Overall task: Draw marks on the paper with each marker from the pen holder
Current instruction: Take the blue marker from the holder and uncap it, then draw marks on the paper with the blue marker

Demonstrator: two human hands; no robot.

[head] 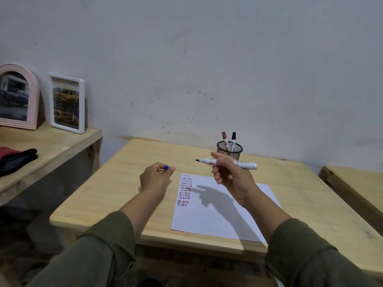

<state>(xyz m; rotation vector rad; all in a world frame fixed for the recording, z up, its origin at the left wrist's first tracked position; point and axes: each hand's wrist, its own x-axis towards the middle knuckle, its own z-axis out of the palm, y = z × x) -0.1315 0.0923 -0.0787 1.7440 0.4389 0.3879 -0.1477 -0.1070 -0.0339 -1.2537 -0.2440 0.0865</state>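
My right hand (pixel 230 175) holds an uncapped white marker (pixel 246 164) level in the air above the paper, its dark tip pointing left. My left hand (pixel 154 178) is closed around a blue marker cap (pixel 166 168), to the left of the paper and just above the table. The white paper (pixel 217 220) lies on the wooden table (pixel 116 195), with rows of short blue, red and black marks in its upper left corner. Behind my right hand stands a black mesh pen holder (pixel 230 151) with a red-capped marker (pixel 224 139) and a black-capped marker (pixel 233 140) upright in it.
A wooden shelf (pixel 51 146) on the left carries a pink arched frame (pixel 18 96), a white picture frame (pixel 67 103) and dark folded cloth (pixel 16 160). Another wooden surface (pixel 356 183) borders the table on the right. A wall rises behind.
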